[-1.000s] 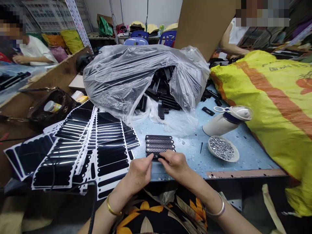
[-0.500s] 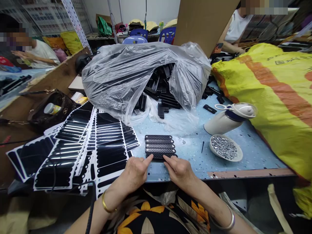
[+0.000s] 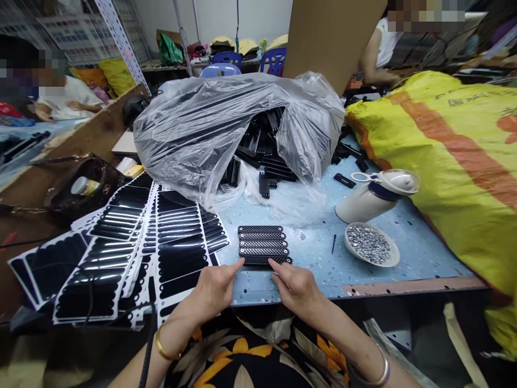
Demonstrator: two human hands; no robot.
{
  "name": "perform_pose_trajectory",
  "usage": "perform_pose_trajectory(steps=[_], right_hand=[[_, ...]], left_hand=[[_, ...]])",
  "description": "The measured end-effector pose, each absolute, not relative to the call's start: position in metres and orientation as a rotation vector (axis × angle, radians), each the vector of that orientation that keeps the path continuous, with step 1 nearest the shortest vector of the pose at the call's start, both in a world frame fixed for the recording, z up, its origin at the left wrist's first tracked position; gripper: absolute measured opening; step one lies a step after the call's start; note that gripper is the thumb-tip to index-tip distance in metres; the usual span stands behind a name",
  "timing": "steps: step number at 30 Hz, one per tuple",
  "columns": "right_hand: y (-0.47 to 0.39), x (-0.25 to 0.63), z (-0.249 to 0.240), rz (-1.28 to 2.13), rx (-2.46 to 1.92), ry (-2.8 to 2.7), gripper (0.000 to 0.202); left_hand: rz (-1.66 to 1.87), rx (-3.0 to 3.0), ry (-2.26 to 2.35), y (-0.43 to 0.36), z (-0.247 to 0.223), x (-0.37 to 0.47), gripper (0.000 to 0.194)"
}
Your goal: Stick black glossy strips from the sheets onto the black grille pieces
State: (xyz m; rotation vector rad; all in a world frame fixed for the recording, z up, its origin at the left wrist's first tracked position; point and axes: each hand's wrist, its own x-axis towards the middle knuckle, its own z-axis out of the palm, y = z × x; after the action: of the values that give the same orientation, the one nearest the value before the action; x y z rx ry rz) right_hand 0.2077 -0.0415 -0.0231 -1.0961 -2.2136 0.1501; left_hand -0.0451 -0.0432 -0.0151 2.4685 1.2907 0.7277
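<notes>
Stacked in a neat row on the blue table are several black perforated plastic strips [image 3: 263, 244] with rounded ends and small holes. My left hand [image 3: 216, 285] has its index finger stretched to the front left corner of the row, its other fingers bent and holding nothing. At the front edge, right of the middle, the outstretched index finger of my right hand [image 3: 298, 283] touches or nearly touches the nearest strip. That hand's thumb is apart and its other fingers are curled. Sheets of black stickers [image 3: 181, 242] lie fanned out beside my left hand.
A clear plastic bag [image 3: 186, 134] full of black parts spreads across the back. On the right are a bowl [image 3: 393, 260] of small silvery pieces, a white bottle [image 3: 359, 200], a thin black pin [image 3: 334, 243] and a yellow sack [image 3: 456, 140]. A brown handbag [image 3: 60, 188] stands left.
My left index finger has slid left, from on the nearest strip to its corner. My right hand stays close to the front edge. The view has shifted slightly.
</notes>
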Motion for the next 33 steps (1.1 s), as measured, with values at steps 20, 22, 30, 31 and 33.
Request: perform_pose_trajectory(steps=[20, 22, 30, 31, 33], right_hand=[[0.035, 0.243, -0.061, -0.125, -1.588, -1.924, 0.033], [0.035, 0.241, -0.060, -0.110, -1.617, -1.940, 0.035], [0.031, 0.238, -0.058, -0.049, -1.706, -1.955, 0.041], [0.031, 0.238, -0.059, -0.044, -1.717, -1.947, 0.040], [0.032, 0.239, -0.062, -0.036, -1.739, -1.925, 0.038]], left_hand=[[1.328, 1.444, 1.472, 0.028, -0.044, 0.013, 0.048], [1.318, 1.431, 1.461, 0.028, -0.050, 0.015, 0.048], [1.288, 1.456, 1.476, 0.019, -0.051, 0.024, 0.049], [1.286, 1.465, 1.474, 0.018, -0.051, 0.024, 0.049], [1.282, 1.480, 1.467, 0.018, -0.050, 0.025, 0.050]])
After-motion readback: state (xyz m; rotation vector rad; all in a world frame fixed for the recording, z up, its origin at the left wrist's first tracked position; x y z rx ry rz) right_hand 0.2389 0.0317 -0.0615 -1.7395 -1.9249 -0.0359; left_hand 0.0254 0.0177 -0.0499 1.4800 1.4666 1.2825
